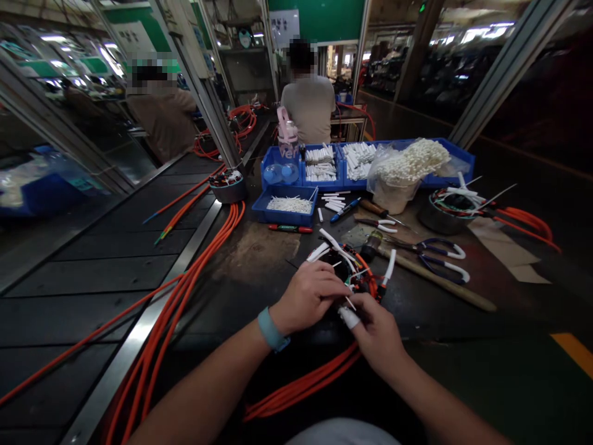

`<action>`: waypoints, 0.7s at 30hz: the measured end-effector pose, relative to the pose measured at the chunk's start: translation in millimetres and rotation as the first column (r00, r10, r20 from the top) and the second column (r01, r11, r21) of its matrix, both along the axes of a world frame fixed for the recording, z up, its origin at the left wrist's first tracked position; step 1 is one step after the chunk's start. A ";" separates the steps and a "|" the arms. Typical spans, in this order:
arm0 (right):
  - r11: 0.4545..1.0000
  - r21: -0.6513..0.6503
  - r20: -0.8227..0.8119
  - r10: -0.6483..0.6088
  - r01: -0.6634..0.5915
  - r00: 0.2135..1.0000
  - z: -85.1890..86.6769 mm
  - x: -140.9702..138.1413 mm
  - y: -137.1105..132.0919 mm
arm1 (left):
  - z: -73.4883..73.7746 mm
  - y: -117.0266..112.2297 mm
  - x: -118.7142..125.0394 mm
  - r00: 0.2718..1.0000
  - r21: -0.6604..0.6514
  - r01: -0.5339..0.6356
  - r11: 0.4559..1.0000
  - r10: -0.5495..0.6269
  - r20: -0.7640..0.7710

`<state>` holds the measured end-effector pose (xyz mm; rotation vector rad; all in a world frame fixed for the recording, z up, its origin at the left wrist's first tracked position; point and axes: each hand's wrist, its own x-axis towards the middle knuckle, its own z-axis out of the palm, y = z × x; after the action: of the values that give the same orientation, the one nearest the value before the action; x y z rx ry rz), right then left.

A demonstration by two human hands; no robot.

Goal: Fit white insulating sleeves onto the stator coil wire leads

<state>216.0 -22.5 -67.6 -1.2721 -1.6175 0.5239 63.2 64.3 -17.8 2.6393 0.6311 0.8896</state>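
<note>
A round motor stator (pixel 343 266) with coloured leads and white sleeves sits on the bench before me, its near side covered by my hands. My left hand (pixel 312 290) reaches over its near left edge, fingers closed together at the wires. Close beside it, my right hand (pixel 377 324) is closed in a pinch, thumb against the fingers. A thin white strand (pixel 351 303) shows between the fingertips of both hands; which one grips it is hidden. White wrapping (pixel 348 317) lies at my right thumb. Orange cables (pixel 306 383) run from below the stator towards me.
Blue bins (pixel 340 184) of white tubes and a small blue tray (pixel 285 216) stand behind. Pliers (pixel 442 250), a wooden-handled hammer (pixel 435 281) and another stator (pixel 447 213) lie right. A slatted conveyor (pixel 152 278) with a stator and orange cables runs left. Two people sit ahead.
</note>
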 end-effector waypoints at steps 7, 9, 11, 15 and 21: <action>0.986 -0.148 -0.330 0.020 -0.072 0.944 -1.2 -2.1 -3.6 | 0.5 10.3 -11.6 0.996 0.376 -0.028 0.926 0.056 -0.064; 0.985 -0.162 -0.323 0.008 -0.064 0.946 -1.9 -2.8 -3.0 | 0.8 8.7 -11.2 0.998 0.417 -0.030 0.908 0.051 -0.039; 0.985 -0.172 -0.305 -0.020 -0.034 0.952 -1.6 -2.9 -2.2 | 0.9 6.0 -10.5 1.000 0.459 0.003 0.888 0.012 -0.028; 0.986 -0.165 -0.297 -0.029 -0.021 0.954 -0.4 -1.8 -2.8 | 0.8 4.4 -10.5 0.998 0.502 0.045 0.864 -0.018 -0.058; 0.988 -0.152 -0.278 -0.007 -0.037 0.961 -0.2 -2.7 -3.5 | 2.6 7.1 -10.8 0.999 0.493 0.036 0.869 -0.021 -0.037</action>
<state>213.3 -26.0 -67.9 -1.2381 -1.3726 0.8147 52.4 71.4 -15.2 3.1068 0.4056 1.1313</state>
